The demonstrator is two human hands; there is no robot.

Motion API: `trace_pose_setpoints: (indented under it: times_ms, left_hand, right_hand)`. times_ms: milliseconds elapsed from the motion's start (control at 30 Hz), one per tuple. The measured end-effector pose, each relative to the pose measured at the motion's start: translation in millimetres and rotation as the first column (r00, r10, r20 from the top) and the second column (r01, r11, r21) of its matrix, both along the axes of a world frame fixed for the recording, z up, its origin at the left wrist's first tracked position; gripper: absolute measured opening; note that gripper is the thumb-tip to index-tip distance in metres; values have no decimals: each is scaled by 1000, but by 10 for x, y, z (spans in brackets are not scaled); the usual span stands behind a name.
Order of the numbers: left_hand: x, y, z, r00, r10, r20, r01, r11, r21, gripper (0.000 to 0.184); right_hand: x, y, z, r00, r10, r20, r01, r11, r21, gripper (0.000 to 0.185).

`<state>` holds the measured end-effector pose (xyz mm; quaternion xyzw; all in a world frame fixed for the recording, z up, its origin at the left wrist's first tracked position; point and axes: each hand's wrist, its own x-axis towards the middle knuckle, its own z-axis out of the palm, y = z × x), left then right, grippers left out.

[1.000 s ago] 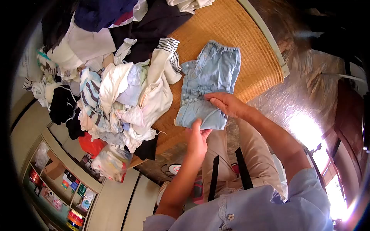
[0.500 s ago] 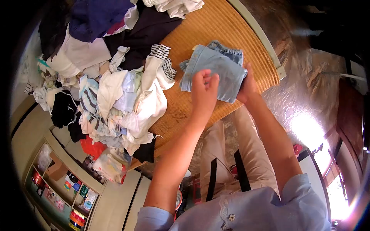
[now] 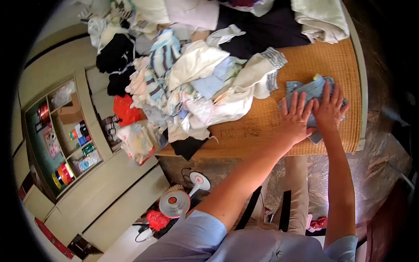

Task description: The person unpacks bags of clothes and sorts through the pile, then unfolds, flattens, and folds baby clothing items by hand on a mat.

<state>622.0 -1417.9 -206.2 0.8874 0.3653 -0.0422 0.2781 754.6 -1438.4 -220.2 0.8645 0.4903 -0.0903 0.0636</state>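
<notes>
From the head camera, both hands lie palm down with fingers spread, the left hand (image 3: pixel 298 121) and the right hand (image 3: pixel 330 112) flat on a folded denim garment (image 3: pixel 309 89), side by side with the left thumb just beside the right wrist. The garment sits at the near right corner of a woven mat (image 3: pixel 257 136), a narrow strip of mat between it and the pale rail (image 3: pixel 363 109) along the right edge; its lowest corner is near the front edge. On its left, the striped cuff of a cream garment (image 3: pixel 244 87) comes near it, while a wider stretch of mat runs toward the front left. A heaped pile of clothes (image 3: pixel 198 61) takes up the left of the surface, with a black garment (image 3: pixel 262 34) and a folded cream cloth (image 3: pixel 321 21) along the far side. Beyond the front edge are a dark mottled floor and a fan (image 3: pixel 174 204); to the left stands a cabinet (image 3: pixel 94 118) with open compartments holding a cardboard box (image 3: pixel 70 110) and coloured rolls (image 3: pixel 64 173). A small pale yellow tag (image 3: pixel 316 77) shows at the denim's far edge, and a plastic bag (image 3: pixel 136 140) bears red print, both too small to read.
</notes>
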Motion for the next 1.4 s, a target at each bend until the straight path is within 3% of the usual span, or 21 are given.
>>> trace_pose_setpoints:
  times_ms: [100,233,267,367,467,533,633,700,767,833,900,933,1033,1067,1100,1167,1233,1300,1333,1367,1400]
  left_hand:
    - [-38,153,115,993,-106,-52,102,992,-71,89]
    - [-138,382,216,976,-153,155,165,984,-64,64]
    - [-186,411,288,954,-77,289,74,997,21,49]
    - [-490,707,537,875,-1,485,-46,995,85,41]
    - [-966,1210,933,920,121,373,-237,929,284,45]
    - [-1339,1439,997,912,349,218,-407,837,365,56]
    - [-1860,1670,1054,772,636,-5,-581,708,401,83]
    - [-2199,1786,1004,653,755,-59,-663,608,437,91]
    - [-2509,1849,1005,519,854,-36,-762,482,433,91]
    - [-2885,1964,841,450,856,254,-869,355,344,88]
    - [-3105,2053,900,585,764,273,-786,450,424,85]
    - [-3120,2097,984,668,700,253,-695,465,549,71]
    - [-3189,2304,1142,784,599,-165,-531,784,320,50]
    - [-3210,2328,1085,793,606,-63,-547,754,364,29]
    - [-3167,2324,1208,814,579,44,-555,752,355,26]
    - [-3065,2099,1571,836,505,217,-549,762,344,20]
    - [-2936,1566,1890,850,289,440,-469,796,383,15]
    - [-2912,938,1912,851,112,512,-241,951,192,14]
    - [-2863,586,1996,837,68,542,-170,976,139,17]
    - [-2866,320,2153,877,-6,480,-67,988,136,21]
    - [-2850,101,2232,880,22,475,-68,994,81,22]
  right_hand:
    - [21,8,-19,999,-39,-1,39,998,-40,63]
    - [195,18,-125,989,-130,75,135,988,-72,64]
    - [286,31,-126,977,-181,116,192,977,-90,64]
    - [616,-13,-182,975,-155,162,156,988,3,62]
    - [680,39,-33,972,-126,199,148,984,-100,60]
    - [572,52,160,972,-84,218,99,993,-57,59]
    - [204,-125,365,984,180,-1,-167,913,372,64]
    - [-286,-330,423,965,230,-130,-185,939,290,64]
    - [-698,-593,219,871,400,-284,-273,876,397,60]
    - [-1252,-723,376,842,310,-442,-215,944,252,57]
    - [-1563,-856,375,690,186,-699,-116,982,147,53]
    - [-1692,-902,357,672,221,-707,-150,975,162,50]
    - [-1928,-669,608,608,215,-764,-301,953,29,39]
    - [-1953,-542,725,589,191,-785,-360,932,-44,36]
    - [-1933,-481,715,548,229,-804,-286,955,77,35]
    - [-1957,-438,561,440,311,-843,-102,949,297,32]
    - [-2006,-144,886,80,-147,-986,269,955,-121,35]
    - [-2105,146,1145,-389,-369,-844,430,738,-520,38]
    - [-2148,241,1222,-597,-361,-717,439,600,-668,40]
    - [-2240,306,1300,-694,-206,-690,463,606,-647,44]
    - [-2335,410,1246,-734,85,-674,530,692,-490,43]
